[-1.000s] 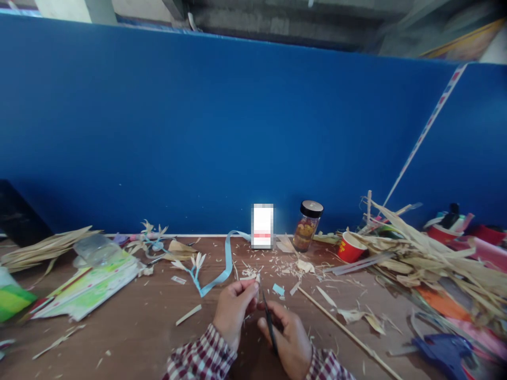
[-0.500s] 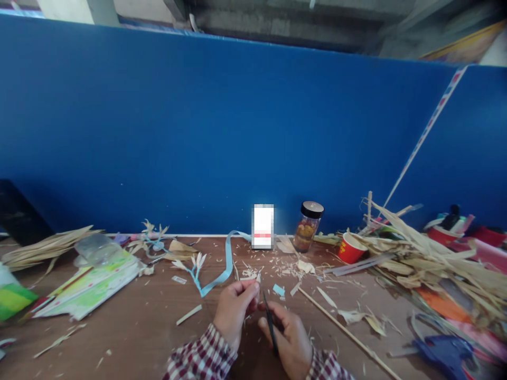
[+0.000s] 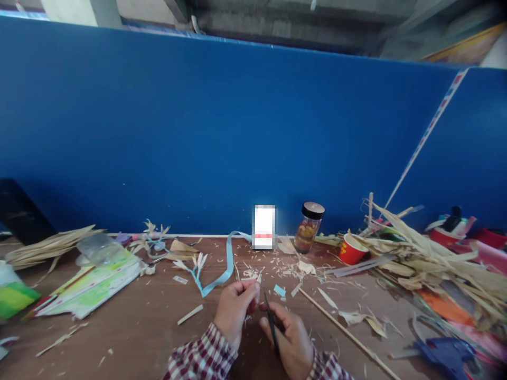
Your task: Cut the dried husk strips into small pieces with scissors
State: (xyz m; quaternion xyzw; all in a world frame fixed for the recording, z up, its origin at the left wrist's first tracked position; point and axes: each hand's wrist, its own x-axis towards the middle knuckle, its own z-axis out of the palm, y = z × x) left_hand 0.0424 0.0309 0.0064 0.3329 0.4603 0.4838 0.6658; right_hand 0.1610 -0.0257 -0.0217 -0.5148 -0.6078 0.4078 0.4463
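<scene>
My left hand [image 3: 234, 306] is closed in a pinch on a small pale strip of dried husk [image 3: 257, 278], held just above the brown table [image 3: 134, 332]. Close beside it, my right hand [image 3: 290, 338] grips a pair of thin dark scissors [image 3: 271, 324] whose tip points up toward the husk piece. Both wrists wear red and white checked sleeves. Small husk shavings [image 3: 277, 270] lie scattered beyond my hands.
A light blue ribbon [image 3: 225, 264], a glass jar with a black lid [image 3: 309, 227] and a red paper cup [image 3: 350, 249] stand behind. Dried husks [image 3: 428, 264] pile at right, a long thin stick [image 3: 344, 332] lies diagonally, green printed papers [image 3: 91, 285] at left, a blue glue gun [image 3: 447, 351] at right.
Hardly anything differs; my hands stay together with the husk piece and scissors, and the view has shifted very slightly.
</scene>
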